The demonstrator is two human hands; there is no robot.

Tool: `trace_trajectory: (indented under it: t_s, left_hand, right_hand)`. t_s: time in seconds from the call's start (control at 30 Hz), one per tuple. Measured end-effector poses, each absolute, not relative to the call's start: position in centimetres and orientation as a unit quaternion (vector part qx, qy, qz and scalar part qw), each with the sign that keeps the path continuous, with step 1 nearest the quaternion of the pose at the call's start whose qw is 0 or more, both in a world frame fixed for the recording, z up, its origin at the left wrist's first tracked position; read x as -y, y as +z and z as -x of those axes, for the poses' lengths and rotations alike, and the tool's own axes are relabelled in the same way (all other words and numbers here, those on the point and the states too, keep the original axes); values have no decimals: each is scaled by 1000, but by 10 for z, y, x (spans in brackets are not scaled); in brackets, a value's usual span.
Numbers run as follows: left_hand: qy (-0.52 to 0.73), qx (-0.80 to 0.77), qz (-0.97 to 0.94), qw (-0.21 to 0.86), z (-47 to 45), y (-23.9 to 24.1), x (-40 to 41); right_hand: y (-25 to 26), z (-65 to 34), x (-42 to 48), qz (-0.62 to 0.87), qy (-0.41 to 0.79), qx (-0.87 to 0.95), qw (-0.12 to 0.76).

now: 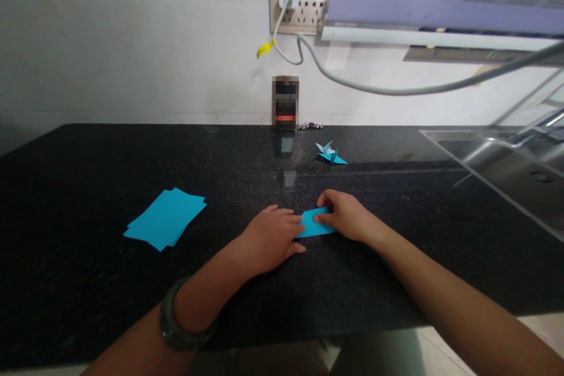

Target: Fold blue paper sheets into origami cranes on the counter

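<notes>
A blue sheet of paper [314, 224] lies folded on the black granite counter [88, 188], partly hidden under both hands. My left hand [271, 236] lies flat on its left part, fingers stretched out and pressing down. My right hand [346, 213] rests on its right end, fingers curled and pressed onto the paper's edge. A stack of blue paper sheets [166, 218] sits to the left of my hands. A finished blue paper crane [330, 153] stands farther back on the counter.
A steel sink [506, 170] is set in the counter at the right. A small dark object [285, 102] leans against the back wall under a socket strip [297, 10] with a white plug and cables. The counter's front edge runs close to me.
</notes>
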State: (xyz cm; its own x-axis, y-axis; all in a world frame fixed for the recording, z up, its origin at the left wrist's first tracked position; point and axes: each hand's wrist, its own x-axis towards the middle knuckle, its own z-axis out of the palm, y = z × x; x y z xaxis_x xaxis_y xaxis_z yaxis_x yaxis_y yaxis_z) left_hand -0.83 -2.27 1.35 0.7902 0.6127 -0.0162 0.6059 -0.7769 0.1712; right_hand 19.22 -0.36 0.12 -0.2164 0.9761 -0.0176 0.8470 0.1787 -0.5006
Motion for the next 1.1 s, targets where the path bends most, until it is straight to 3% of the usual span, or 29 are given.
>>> trace_trajectory:
  t_s: [0.13,0.5,1.1]
  left_hand:
    - [27,-345,-936,69,7,13,24]
    - [18,-351,-936,27,16,15,13]
    - [-3,-356,-934,13,19,15,10]
  right_hand:
    - [-7,-191,6,603,252,726,215]
    - [-15,-188,4,596,261,718,247]
    - [-16,-190,0,599,242,730,222]
